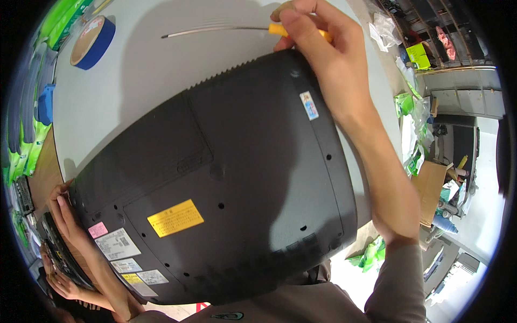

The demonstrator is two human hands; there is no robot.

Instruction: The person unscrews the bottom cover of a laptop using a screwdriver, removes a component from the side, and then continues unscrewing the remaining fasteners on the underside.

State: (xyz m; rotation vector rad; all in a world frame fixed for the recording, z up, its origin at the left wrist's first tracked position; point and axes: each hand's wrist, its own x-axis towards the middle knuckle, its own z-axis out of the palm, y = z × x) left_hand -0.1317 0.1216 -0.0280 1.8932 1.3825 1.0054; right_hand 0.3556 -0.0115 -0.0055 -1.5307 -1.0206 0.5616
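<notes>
Left hand (65, 215) wraps the left edge of the black laptop (253, 177), fingers closed on it, and what a spread of underside we have between the two grips, labels and screw holes facing us! Out left of that hold, green bags (59, 27) run along the side, a small blue object (46, 105) among them, and a strip of brown wooden surface (44, 161) comes in close. Just below, another person's hand (63, 285) is at a dark device (64, 255), too unclear at the rim to name.

Up past the left grip spreads the pale grey table (89, 124), a roll of blue tape (103, 47) on its far side. Across we go: the right hand (323, 43) has a yellow-handled screwdriver (264, 28) pinched between thumb and fingers, shaft pointing left over the table, hand right at the laptop's upper corner!

Beyond that wrist, a busy room: clear plastic bag (383, 28), green wrappers (404, 104), lime-yellow box (418, 56) by dark shelving (468, 32), and a cardboard box (430, 188) out past the forearm.
</notes>
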